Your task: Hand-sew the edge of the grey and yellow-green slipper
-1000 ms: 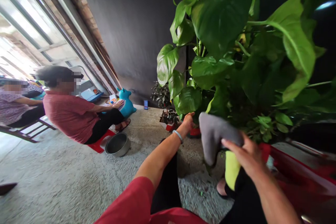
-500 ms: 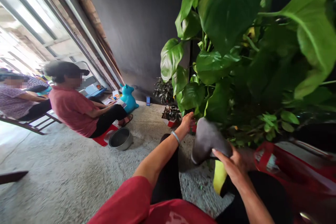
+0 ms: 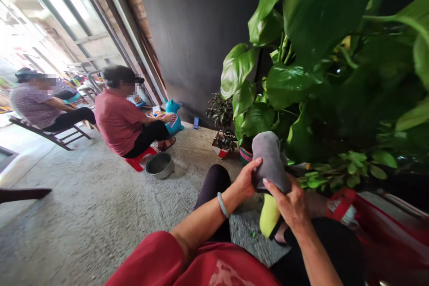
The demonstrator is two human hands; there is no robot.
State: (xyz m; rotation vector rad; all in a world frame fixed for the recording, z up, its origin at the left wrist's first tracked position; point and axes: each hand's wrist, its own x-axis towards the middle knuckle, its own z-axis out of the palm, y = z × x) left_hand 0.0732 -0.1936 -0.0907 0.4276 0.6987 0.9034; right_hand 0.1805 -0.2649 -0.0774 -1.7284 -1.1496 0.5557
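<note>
My left hand (image 3: 247, 179) grips the left side of a thick grey cloth (image 3: 270, 158) with a dark edge. My right hand (image 3: 291, 201) holds its lower right part, thumb on top. Just below hangs a yellow piece of fabric (image 3: 269, 216) with a black edge; it looks like the other face of the same cloth, though I cannot see where they join. Large green leaves (image 3: 293, 85) rise right behind the cloth. Whether a leaf is inside the folded cloth is hidden.
Ahead stand a small potted plant (image 3: 223, 143) and a phone (image 3: 196, 123) against the dark wall. To the left, a person in a pink shirt (image 3: 117, 120) sits by a grey basin (image 3: 160, 165). A red bag (image 3: 375, 219) lies at my right.
My left hand has come back from the leaves and now grips the cloth too. The cloth has turned more upright and bunched. My view has shifted left.
</note>
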